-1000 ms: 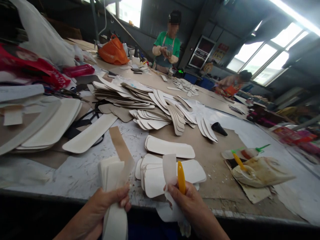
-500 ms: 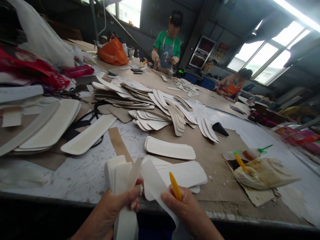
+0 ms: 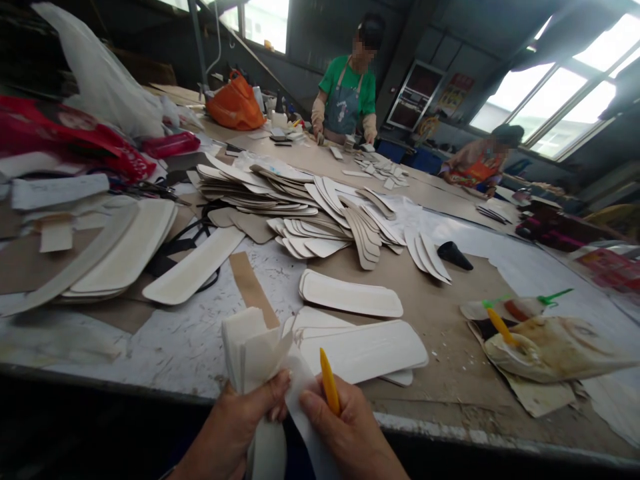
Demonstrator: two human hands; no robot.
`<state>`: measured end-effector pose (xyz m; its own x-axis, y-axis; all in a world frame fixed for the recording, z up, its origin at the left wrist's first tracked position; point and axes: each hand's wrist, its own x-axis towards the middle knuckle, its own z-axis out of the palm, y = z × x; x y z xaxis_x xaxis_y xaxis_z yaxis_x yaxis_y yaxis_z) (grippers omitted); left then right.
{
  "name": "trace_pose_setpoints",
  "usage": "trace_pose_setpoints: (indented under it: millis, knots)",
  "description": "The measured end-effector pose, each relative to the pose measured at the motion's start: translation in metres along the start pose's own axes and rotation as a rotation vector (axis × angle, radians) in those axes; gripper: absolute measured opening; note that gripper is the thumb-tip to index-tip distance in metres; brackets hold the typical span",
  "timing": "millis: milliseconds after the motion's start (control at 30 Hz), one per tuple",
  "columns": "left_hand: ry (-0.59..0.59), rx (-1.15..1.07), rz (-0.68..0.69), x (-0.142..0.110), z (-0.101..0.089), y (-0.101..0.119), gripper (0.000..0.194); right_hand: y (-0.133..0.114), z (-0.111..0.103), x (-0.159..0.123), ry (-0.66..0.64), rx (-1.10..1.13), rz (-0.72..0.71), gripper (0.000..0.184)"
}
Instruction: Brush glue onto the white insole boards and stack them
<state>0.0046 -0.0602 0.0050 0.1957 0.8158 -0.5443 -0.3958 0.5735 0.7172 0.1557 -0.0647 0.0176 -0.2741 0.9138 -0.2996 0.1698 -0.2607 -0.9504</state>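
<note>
Clamps the white strips (image 3: 245,340) in the left grip (image 3: 250,415), prob to steady them, and pinches a sheet (image 3: 300,381) in the right grip (image 3: 345,421), tucking the yellow tool (image 3: 329,381) in handy

The strip bundle (image 3: 244,347) and the loose strip (image 3: 301,377) appear papery, smooth and matt, while the yellow handle (image 3: 329,383) presents as smooth plastic. The curved white panels (image 3: 365,350) show a smooth face with a faint sheen, over brown sheeting (image 3: 445,313) that is matt, paper-like, scuffed and flecked with pale debris. The black cone (image 3: 454,255) resembles smooth plastic, the orange bag (image 3: 234,105) creased plastic, and the whitish bag (image 3: 103,73) crumpled, translucent plastic film.
</note>
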Motion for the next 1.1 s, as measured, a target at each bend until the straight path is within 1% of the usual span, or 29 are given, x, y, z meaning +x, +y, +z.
trace_pose_setpoints:
  millis: [67,167,233,300,367,433,567,700,800,867,967,1100]
  knots:
    - [0.032,0.045,0.023,0.002,-0.002,-0.005,0.045,0.001,-0.009,-0.002,0.029,-0.112,0.020,0.039]
    - [0.125,0.075,0.038,0.009,-0.008,-0.011,0.045,-0.005,-0.037,-0.005,-0.001,-0.294,0.087,0.033]
    - [0.172,0.092,0.043,0.014,-0.011,-0.012,0.041,-0.014,-0.059,-0.003,-0.070,-0.377,0.133,0.030]
    - [0.179,0.108,0.033,0.017,-0.011,-0.010,0.037,-0.024,-0.078,0.002,-0.176,-0.418,0.172,0.030]
    - [0.158,0.134,0.014,0.019,-0.008,-0.006,0.037,-0.031,-0.090,0.011,-0.285,-0.430,0.204,0.031]
    - [0.161,0.156,-0.001,0.019,-0.001,-0.003,0.035,-0.036,-0.098,0.022,-0.345,-0.465,0.224,0.030]
    - [0.222,0.155,0.012,0.018,0.009,0.001,0.032,-0.039,-0.103,0.043,-0.381,-0.638,0.276,0.028]
    - [0.208,0.180,-0.008,0.019,0.011,0.002,0.032,-0.044,-0.102,0.050,-0.370,-0.773,0.318,0.025]
    - [0.209,0.166,-0.008,0.021,0.013,0.002,0.032,-0.047,-0.099,0.051,-0.351,-0.834,0.301,0.022]
    - [0.224,0.168,0.018,0.024,0.015,0.001,0.031,-0.048,-0.097,0.051,-0.345,-0.856,0.285,0.021]
    - [0.266,0.222,0.052,0.028,0.019,-0.001,0.031,-0.049,-0.095,0.053,-0.351,-0.887,0.273,0.019]
    - [0.317,0.284,0.057,0.033,0.020,-0.004,0.032,-0.048,-0.095,0.056,-0.349,-0.934,0.252,0.019]
